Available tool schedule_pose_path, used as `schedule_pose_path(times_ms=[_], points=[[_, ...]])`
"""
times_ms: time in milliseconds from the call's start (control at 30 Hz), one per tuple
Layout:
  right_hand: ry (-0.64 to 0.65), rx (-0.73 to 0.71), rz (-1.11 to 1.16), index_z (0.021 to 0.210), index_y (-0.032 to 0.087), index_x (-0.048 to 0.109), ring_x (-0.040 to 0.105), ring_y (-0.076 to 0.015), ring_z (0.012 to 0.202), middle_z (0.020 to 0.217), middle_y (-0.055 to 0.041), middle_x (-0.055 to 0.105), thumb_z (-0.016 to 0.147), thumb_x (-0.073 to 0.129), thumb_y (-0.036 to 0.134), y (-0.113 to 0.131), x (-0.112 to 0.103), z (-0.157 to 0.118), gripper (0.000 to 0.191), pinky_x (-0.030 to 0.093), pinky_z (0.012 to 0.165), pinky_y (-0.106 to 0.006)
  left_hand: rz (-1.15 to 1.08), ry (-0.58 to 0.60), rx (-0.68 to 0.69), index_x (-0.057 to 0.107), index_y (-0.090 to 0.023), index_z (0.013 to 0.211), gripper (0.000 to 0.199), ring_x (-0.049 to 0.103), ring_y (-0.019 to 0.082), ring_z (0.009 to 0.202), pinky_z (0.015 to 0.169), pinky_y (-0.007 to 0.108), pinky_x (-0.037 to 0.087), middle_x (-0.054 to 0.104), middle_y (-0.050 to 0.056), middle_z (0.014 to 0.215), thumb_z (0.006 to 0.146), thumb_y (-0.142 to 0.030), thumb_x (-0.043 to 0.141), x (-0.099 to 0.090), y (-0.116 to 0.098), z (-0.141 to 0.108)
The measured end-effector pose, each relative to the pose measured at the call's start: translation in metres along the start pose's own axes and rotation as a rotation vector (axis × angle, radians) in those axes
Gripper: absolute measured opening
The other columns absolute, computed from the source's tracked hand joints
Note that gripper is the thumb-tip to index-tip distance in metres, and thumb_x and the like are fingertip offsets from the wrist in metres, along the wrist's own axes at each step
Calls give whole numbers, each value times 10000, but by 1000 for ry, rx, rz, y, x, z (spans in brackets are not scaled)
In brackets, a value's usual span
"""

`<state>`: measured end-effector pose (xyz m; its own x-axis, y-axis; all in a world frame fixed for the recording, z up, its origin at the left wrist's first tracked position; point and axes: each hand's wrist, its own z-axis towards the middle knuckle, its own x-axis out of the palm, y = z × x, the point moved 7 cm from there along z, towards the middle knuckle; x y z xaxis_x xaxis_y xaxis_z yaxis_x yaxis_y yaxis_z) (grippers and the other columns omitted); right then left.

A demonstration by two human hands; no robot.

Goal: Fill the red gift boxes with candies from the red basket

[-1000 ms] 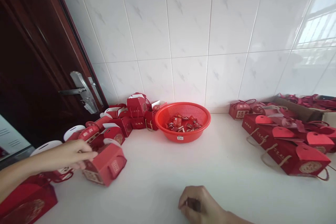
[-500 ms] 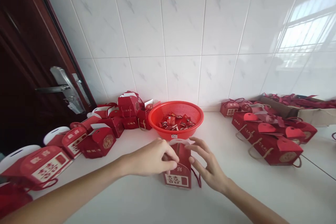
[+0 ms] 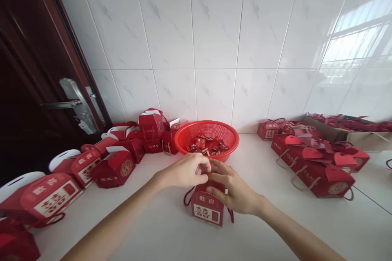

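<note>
A small red gift box (image 3: pixel 206 208) with gold characters and a cream label stands upright on the white counter. Dark red cord loops hang at both its sides. My left hand (image 3: pixel 191 171) is closed at the box's top edge, thumb and curled fingers pinching there; the pinched part is mostly hidden. From the right, my right hand (image 3: pixel 234 187) grips the upper part, thumb on the front flap and fingers over the top. Just behind both hands sits a red plastic basket (image 3: pixel 228 132) holding wrapped candies (image 3: pixel 200 143).
Several red boxes (image 3: pixel 113 168) with raised white-lined flaps crowd the left side, some stacked at the wall. More red boxes (image 3: pixel 318 167) with cord handles stand at right, before an open carton (image 3: pixel 364 138) of ribbons. A dark door (image 3: pixel 30 49) borders the left.
The box's front flap, tilted before, now stands with its lettering showing. My left hand has moved slightly up and back; my right hand has moved left onto the box top.
</note>
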<state>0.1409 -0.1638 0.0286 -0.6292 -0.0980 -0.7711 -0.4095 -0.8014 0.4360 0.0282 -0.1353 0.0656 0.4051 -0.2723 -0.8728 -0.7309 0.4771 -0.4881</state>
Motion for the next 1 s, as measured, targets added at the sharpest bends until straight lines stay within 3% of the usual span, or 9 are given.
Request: schedule_pose_path(times_ms=[167, 300, 433, 633, 733, 867, 1000], points=[[5, 66, 121, 1025, 197, 647, 582, -245, 1135, 1264, -132, 560, 898, 618, 256, -4, 2, 3, 143, 526, 933, -412, 61, 71, -1, 619, -217, 913, 185, 604, 180, 849, 678, 262, 446, 612, 17, 955, 730, -214, 591, 17, 5, -2], [18, 75, 164, 1022, 190, 648, 544, -265, 1221, 1290, -139, 550, 852, 676, 236, -7, 1, 0, 178, 503, 983, -422, 58, 59, -20, 635, -227, 990, 228, 607, 220, 950, 758, 304, 462, 606, 40, 1012, 777, -294, 589, 25, 4, -1], [21, 103, 229, 943, 190, 647, 501, -279, 1297, 1323, -139, 562, 849, 693, 254, -11, -3, -3, 122, 491, 1008, -425, 73, 80, -26, 653, -232, 952, 187, 615, 229, 940, 767, 323, 474, 594, 54, 1029, 826, -316, 543, 31, 2, -1], [27, 132, 261, 898, 211, 581, 441, -294, 1356, 1115, -116, 632, 842, 679, 274, -12, -8, -3, 130, 505, 967, -433, 121, 82, -41, 638, -236, 1040, 270, 633, 214, 833, 675, 316, 462, 572, 72, 1114, 894, -320, 427, 36, 6, -4], [5, 162, 283, 799, 222, 505, 501, -288, 1273, 1023, -94, 624, 770, 715, 225, -12, -10, -2, 212, 521, 909, -401, 129, 93, -55, 638, -252, 1022, 250, 635, 228, 840, 682, 324, 461, 582, 62, 1068, 868, -311, 450, 36, 5, -2], [-5, 225, 369, 718, 220, 431, 583, -255, 1099, 1079, -79, 597, 691, 694, 114, -16, -11, -4, 285, 513, 892, -395, 96, 41, -50, 657, -255, 959, 218, 630, 259, 917, 743, 335, 466, 620, 58, 1002, 846, -383, 522, 32, -7, 3], [-9, 265, 460, 716, 219, 450, 528, -278, 1205, 994, -57, 612, 707, 632, 98, -22, -13, -10, 218, 478, 953, -422, 110, 53, -44, 670, -255, 1007, 274, 636, 268, 856, 686, 332, 463, 630, 67, 965, 788, -405, 604, 32, -15, 4]])
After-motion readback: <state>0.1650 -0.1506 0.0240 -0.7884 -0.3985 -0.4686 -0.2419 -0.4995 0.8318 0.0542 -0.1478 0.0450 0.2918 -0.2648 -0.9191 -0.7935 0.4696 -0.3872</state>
